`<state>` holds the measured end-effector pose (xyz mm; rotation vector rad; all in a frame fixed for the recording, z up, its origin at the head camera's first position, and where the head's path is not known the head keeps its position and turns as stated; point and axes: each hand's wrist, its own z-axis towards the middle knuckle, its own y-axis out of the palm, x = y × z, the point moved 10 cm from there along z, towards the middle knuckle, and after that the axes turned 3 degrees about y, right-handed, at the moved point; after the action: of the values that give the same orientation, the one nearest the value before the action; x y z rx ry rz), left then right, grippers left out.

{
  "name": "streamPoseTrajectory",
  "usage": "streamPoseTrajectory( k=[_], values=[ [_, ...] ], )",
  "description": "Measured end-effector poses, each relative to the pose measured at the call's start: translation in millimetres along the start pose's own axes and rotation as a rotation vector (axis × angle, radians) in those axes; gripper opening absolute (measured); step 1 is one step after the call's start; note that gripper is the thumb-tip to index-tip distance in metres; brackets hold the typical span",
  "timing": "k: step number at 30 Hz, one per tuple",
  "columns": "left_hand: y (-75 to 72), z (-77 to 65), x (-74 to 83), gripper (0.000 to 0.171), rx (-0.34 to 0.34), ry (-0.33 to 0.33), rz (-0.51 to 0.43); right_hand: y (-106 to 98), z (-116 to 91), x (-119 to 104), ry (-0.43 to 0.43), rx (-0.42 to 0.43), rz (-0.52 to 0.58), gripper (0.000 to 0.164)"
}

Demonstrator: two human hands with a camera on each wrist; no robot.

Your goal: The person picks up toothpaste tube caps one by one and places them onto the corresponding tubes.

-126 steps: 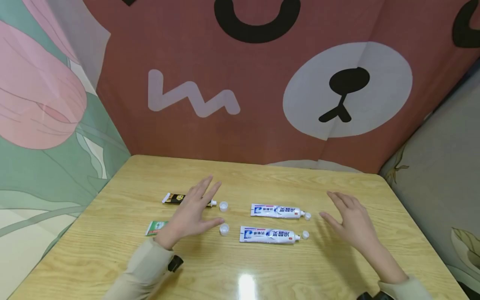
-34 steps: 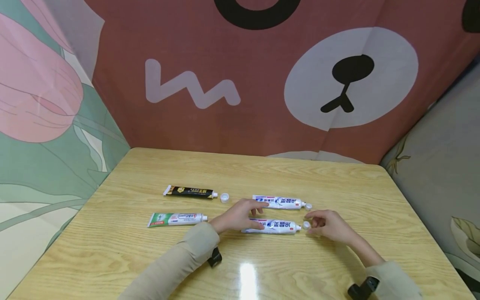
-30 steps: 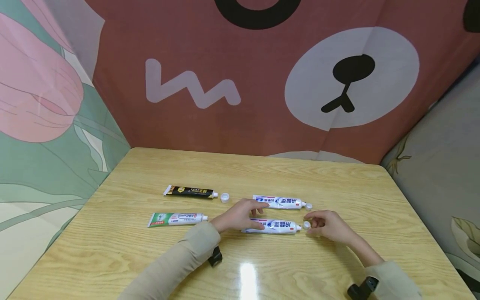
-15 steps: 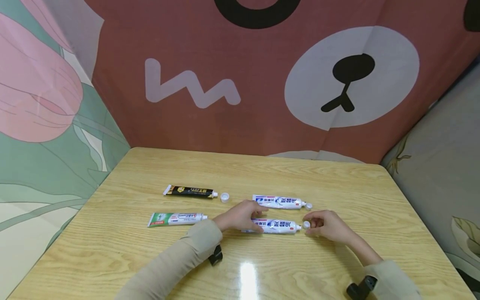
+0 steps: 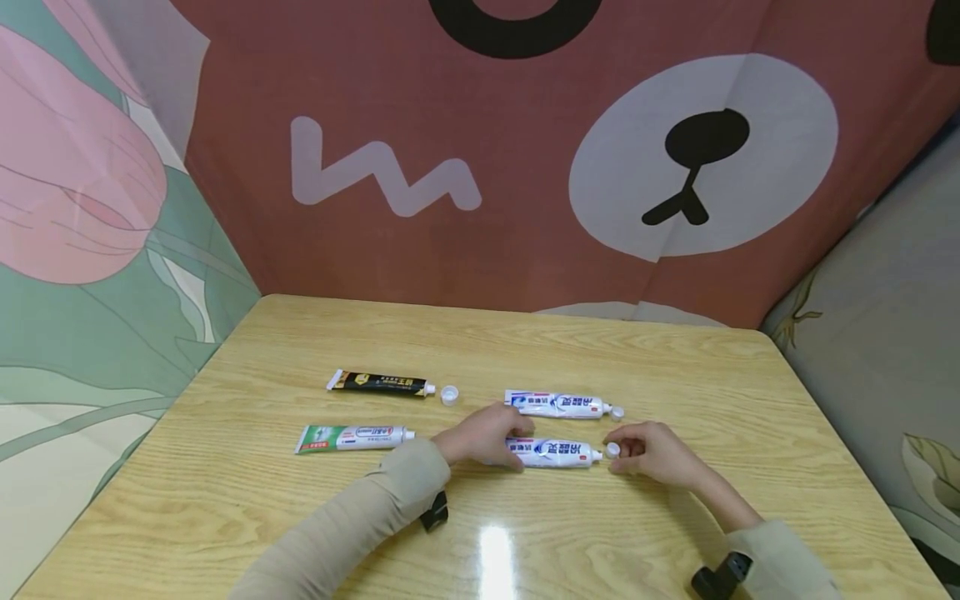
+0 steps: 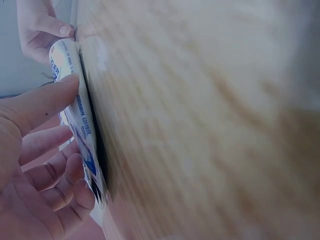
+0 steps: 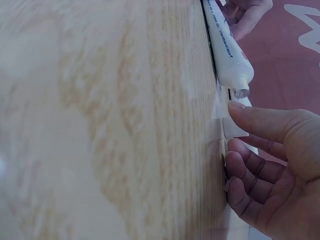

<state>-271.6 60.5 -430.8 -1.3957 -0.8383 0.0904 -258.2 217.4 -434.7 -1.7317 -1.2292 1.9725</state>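
A blue-and-white toothpaste tube [image 5: 557, 453] lies on the table with its bare nozzle to the right. My left hand [image 5: 483, 435] holds it near its tail; in the left wrist view the thumb [image 6: 60, 97] lies along one edge of the tube [image 6: 84, 125], the fingers along the other. Just off the nozzle stands a small white cap [image 5: 612, 450]. My right hand [image 5: 660, 454] pinches this cap; the right wrist view shows the cap [image 7: 234, 128] between thumb and curled fingers, apart from the nozzle [image 7: 241, 93].
Behind lies a matching toothpaste tube [image 5: 561, 405] with its cap [image 5: 617, 412] beside the nozzle. To the left are a black toothpaste tube [image 5: 382, 384], a loose clear cap [image 5: 449, 395] and a green-and-white tube [image 5: 354, 438]. A curtain with a bear print [image 5: 390, 275] hangs behind the table [image 5: 247, 508].
Both hands were spread above the table earlier; they have come down to the near tube and its cap. Over the last second the left hand has slid slightly left along the tube.
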Motion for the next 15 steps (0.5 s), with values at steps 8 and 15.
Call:
streamPoseTrajectory(
  k=[8, 15],
  values=[
    [2.2, 0.0, 1.2, 0.023, 0.004, -0.009, 0.060, 0.9, 0.1, -1.3, -0.020, -0.002, -0.035, 0.028],
    [3.0, 0.7, 1.7, 0.022, 0.002, -0.027, 0.073, 0.6, -0.1, -0.3, -0.004, 0.005, -0.046, 0.022]
  ],
)
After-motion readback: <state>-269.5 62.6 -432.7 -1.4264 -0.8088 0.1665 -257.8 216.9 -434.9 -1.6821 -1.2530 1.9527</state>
